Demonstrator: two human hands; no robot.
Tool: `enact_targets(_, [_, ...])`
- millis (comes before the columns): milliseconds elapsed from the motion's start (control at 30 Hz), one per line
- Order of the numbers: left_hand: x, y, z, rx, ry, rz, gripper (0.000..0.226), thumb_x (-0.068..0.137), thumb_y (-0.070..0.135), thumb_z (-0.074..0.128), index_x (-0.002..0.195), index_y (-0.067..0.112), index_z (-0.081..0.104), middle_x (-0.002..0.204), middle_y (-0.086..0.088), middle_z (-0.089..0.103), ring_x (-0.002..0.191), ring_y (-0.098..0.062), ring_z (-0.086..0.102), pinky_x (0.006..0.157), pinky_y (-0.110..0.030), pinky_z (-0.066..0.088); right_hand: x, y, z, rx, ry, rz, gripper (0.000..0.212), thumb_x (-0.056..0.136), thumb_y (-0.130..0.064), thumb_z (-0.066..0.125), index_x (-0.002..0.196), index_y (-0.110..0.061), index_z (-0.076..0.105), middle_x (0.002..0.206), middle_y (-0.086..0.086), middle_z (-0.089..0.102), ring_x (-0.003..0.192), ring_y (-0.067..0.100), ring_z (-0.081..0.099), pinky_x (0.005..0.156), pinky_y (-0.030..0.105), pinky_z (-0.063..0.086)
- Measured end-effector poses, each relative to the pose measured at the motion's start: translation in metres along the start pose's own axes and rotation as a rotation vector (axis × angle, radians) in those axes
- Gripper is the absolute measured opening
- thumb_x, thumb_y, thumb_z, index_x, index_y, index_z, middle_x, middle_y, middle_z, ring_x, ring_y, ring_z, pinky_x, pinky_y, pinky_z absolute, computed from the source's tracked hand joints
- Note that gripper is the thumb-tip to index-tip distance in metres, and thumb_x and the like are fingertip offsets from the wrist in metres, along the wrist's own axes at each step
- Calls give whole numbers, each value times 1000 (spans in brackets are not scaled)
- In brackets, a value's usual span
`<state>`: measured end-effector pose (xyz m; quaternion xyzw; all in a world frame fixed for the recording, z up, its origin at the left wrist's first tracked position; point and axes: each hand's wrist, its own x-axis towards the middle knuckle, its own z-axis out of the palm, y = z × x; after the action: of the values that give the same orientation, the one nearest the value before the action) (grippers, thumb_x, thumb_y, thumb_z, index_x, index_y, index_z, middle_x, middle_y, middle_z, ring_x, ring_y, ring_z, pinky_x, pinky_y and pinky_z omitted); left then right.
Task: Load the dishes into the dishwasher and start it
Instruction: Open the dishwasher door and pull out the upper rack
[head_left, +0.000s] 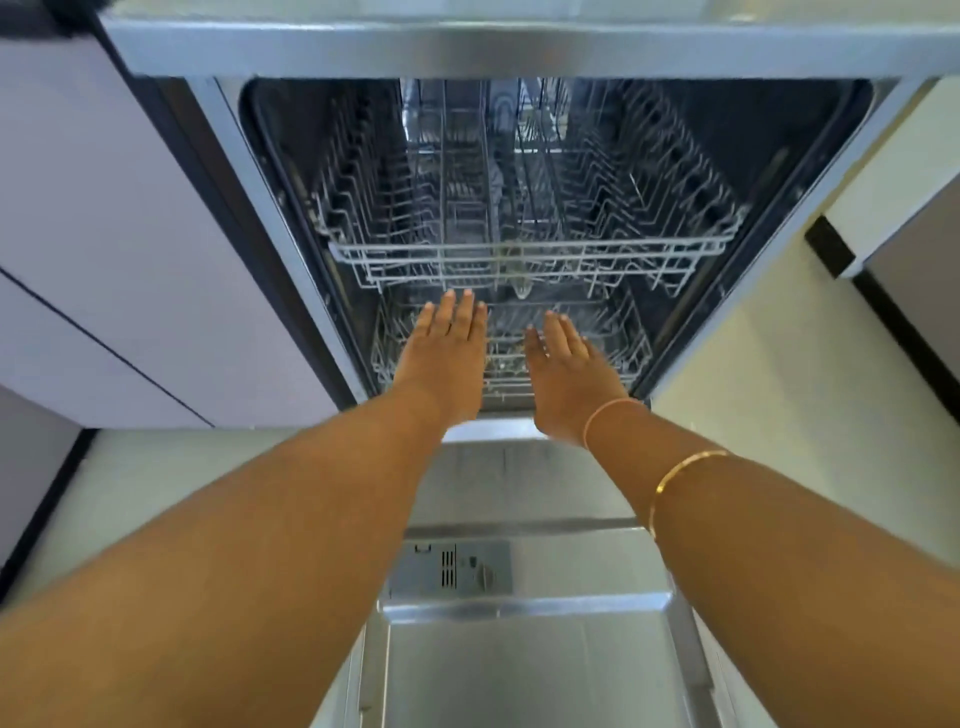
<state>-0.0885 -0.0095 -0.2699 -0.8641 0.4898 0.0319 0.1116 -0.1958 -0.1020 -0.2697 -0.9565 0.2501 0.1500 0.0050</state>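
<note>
Hands: my left hand (447, 353) and right hand (566, 374) flat, fingers straight, nearly together, before the white wire lower rack (626, 338).
Dishwasher: brushed stainless-steel dishwasher door (519, 670) lowered beneath my arms.
Room: smooth lilac cabinet (130, 234), pale floor (779, 395).

Both hands (441, 358) (569, 379) outstretched, fingers straight, empty.

Bright, even illumination with soft shadows; pale glare streaks the steel inner door (519, 675) and the counter edge (519, 49), while the tub interior (779, 130) behind the upper rack (519, 249) is dark. Wide-angle distortion bows straight lines toward the frame edges. General softness, possibly motion blur, smears the lower rack (608, 332) wires.
</note>
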Motion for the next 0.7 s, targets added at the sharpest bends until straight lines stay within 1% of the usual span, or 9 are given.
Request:
enact_targets(133, [44,-18,-27,10,62,-29,83,94,19,46,147,5,-16,155,-13,-20,144,-30,-17,118,-42,-6,40,9,-32,-57,142,-19,84,90,-14,48,149,-4,-11,155,17,-18,144,31,-13,119,42,3])
enact_targets(233, [72,-27,-31,-73,0,-66,88,93,25,50,147,8,-18,157,-10,-18,143,-30,-18,118,-43,-7,68,13,-50,-40,102,3,89,91,-23,52,148,-5,-14,155,15,-20,144,29,-14,119,42,2])
enact_targets(333, [84,-33,-16,-128,-53,-85,83,96,26,45,148,11,-18,157,-7,-16,144,-34,-14,118,-45,-6,84,16,-52,-4,10,32,92,91,-30,53,148,-7,-16,156,11,-19,145,28,-13,119,46,1])
enact_targets(400, [83,-33,-4,-151,-19,-86,80,95,22,43,148,12,-17,158,-7,-14,144,-35,-13,118,-46,-5,90,19,-47,17,-13,41,93,89,-31,54,149,-9,-15,157,9,-14,145,26,-12,118,48,0])
enact_targets(533, [80,-30,1,-219,47,-83,82,91,16,47,150,12,-10,159,-7,-8,144,-36,-12,118,-47,-4,92,18,-44,89,36,60,94,84,-24,58,151,-13,-8,159,7,-6,146,25,-7,117,50,-2])
enact_targets(600, [79,-29,-1,-214,77,-82,78,91,21,48,151,11,-2,158,-8,2,144,-37,-3,118,-47,1,89,14,-46,132,58,77,91,82,-20,58,151,-13,-2,159,8,1,146,27,-2,118,50,1])
enact_targets(700, [73,-28,-3,-193,157,-53,65,91,21,47,147,9,18,149,-11,27,138,-35,22,116,-47,14,79,10,-48,168,82,95,86,79,-14,57,150,-13,9,154,11,18,143,32,11,118,51,6])
